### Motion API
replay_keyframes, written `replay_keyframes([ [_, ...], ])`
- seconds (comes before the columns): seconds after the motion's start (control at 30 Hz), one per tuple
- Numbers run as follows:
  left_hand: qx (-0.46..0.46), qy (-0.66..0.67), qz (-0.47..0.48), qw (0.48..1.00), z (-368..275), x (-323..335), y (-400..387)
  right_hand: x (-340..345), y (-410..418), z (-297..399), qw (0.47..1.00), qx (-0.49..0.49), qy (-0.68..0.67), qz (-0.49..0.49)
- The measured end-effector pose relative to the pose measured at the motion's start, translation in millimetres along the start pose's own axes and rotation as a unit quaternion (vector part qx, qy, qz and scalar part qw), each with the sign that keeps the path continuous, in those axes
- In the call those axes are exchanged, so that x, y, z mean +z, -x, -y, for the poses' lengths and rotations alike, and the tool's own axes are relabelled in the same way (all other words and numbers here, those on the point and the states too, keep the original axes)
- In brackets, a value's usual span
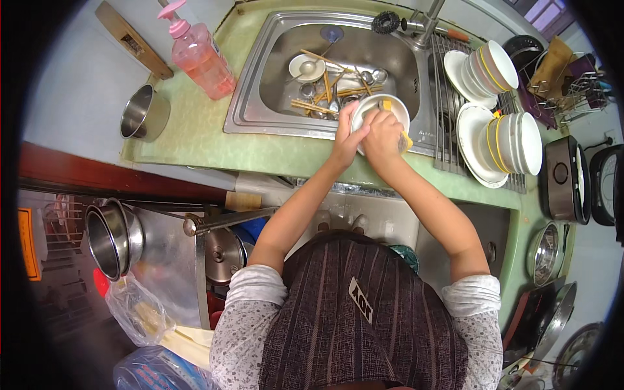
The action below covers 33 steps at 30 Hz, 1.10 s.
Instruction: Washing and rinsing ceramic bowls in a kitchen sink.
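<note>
Over the front edge of the steel sink (287, 127), my left hand (350, 134) grips the left rim of a white bowl (400, 108), which is tilted with its inside showing. My right hand (382, 134) presses a yellow and grey sponge (405, 142) into the bowl; the fingers cover most of it. In the sink basin behind lie wooden chopsticks (326, 87), several metal spoons (380, 75) and a small white bowl (293, 66) with a ladle (308, 68) in it.
Stacked white bowls (524, 144) and plates (468, 131) stand on the steel rack (441, 146) at right. A pink soap pump bottle (204, 63) and a steel pot (146, 114) stand left of the sink. The faucet (429, 24) rises behind, beside a black scrubber (385, 22).
</note>
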State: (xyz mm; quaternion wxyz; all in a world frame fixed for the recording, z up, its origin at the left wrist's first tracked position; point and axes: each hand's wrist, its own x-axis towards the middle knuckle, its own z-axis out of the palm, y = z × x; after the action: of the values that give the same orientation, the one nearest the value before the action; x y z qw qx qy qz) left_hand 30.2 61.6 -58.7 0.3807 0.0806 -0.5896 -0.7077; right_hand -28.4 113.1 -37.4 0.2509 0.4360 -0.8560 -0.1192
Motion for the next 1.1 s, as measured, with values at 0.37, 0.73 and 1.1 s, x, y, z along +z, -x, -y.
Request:
replay_keyframes([
  [0.37,-0.051,0.048,-0.072,0.995,14,-12,-9,9,-29,-32,0.716,-0.059,-0.682,0.139],
  [0.73,-0.144,0.102,-0.068,0.982,-7,-5,-4,-16,-4,-37,0.94,-0.022,-0.336,0.058],
  [1.1,-0.378,0.009,0.001,0.926,-49,-7,17,-43,8,-46,0.914,-0.151,-0.337,0.169],
])
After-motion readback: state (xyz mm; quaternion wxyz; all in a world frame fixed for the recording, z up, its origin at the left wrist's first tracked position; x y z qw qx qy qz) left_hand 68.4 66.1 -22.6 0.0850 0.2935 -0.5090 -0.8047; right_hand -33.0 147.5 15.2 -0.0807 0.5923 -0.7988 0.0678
